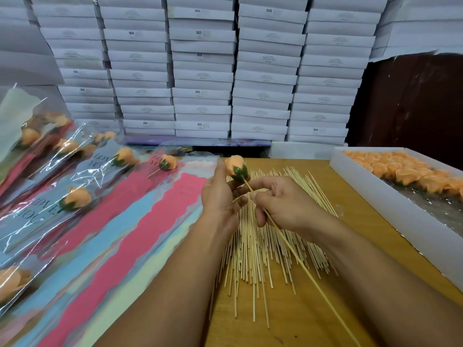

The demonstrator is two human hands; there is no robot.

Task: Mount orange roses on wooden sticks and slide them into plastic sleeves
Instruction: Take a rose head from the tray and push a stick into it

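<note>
An orange rose [235, 165] with a green base sits on the top end of a long wooden stick [300, 261]. My left hand [220, 196] holds the rose from the left, fingers curled around its base. My right hand [280, 201] pinches the stick just below the flower; the stick runs down toward the lower right. Under both hands lies a heap of loose wooden sticks [253, 249]. Empty plastic sleeves [140, 221] with pink, blue and yellow backing lie fanned out on the left.
Sleeved roses [75, 199] are stacked at the far left. A white tray of orange roses [411, 171] stands at the right on the wooden table [350, 216]. White boxes [203, 71] are stacked high behind the table.
</note>
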